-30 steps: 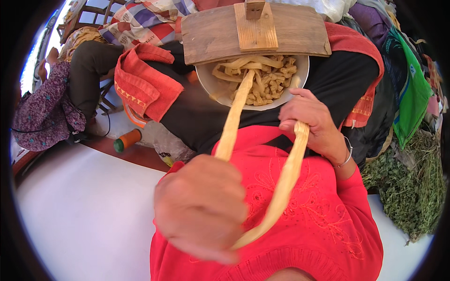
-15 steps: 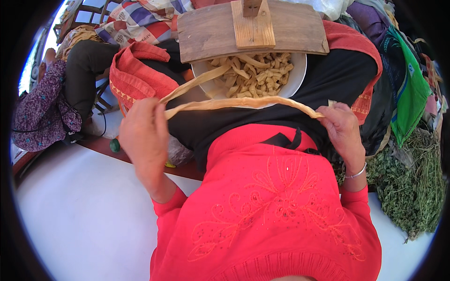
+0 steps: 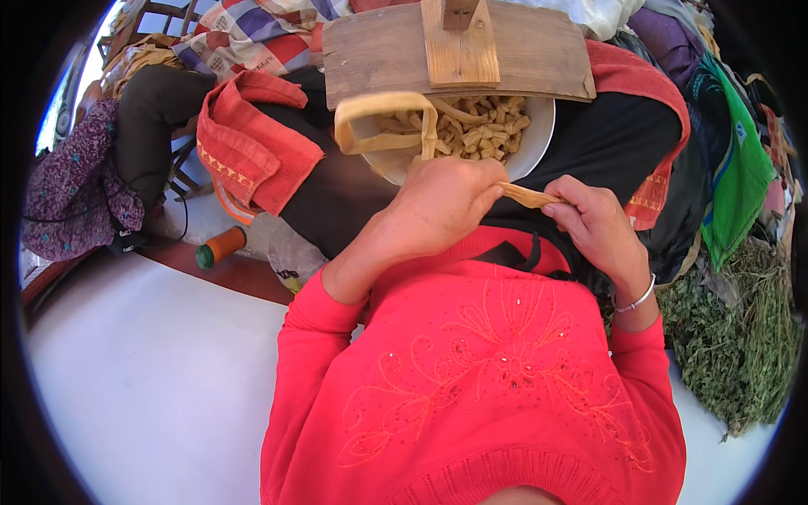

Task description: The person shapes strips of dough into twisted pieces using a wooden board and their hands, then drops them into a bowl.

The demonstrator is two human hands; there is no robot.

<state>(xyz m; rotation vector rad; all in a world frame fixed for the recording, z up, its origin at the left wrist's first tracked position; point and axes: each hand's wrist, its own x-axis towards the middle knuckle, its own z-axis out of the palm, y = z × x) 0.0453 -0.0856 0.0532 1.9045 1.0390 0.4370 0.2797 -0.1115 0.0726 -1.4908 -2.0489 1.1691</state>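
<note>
My left hand (image 3: 442, 202) is closed on a long tan strip (image 3: 524, 194) just in front of a white bowl (image 3: 543, 135). The strip rises from that hand into a loop over the bowl's left part. At the strip's other end, my right hand (image 3: 589, 225) pinches it between thumb and fingers. Many knotted tan pieces (image 3: 488, 130) lie in the bowl, along with some loose lengths of strip. A wooden board with a block fixed on it (image 3: 374, 59) lies across the bowl's far side, above my lap.
Red towels (image 3: 257, 156) drape at both sides of my legs. A person in purple floral clothing (image 3: 80, 185) is at the left, near an orange spool (image 3: 223, 247). A green bag (image 3: 736, 168) and dried plants (image 3: 724, 345) lie at the right, a checked cloth (image 3: 244, 38) behind.
Since half a second ago my left hand has swept rightward to near my right hand, shortening the span of strip between them and raising a loop over the bowl. My right hand moved slightly.
</note>
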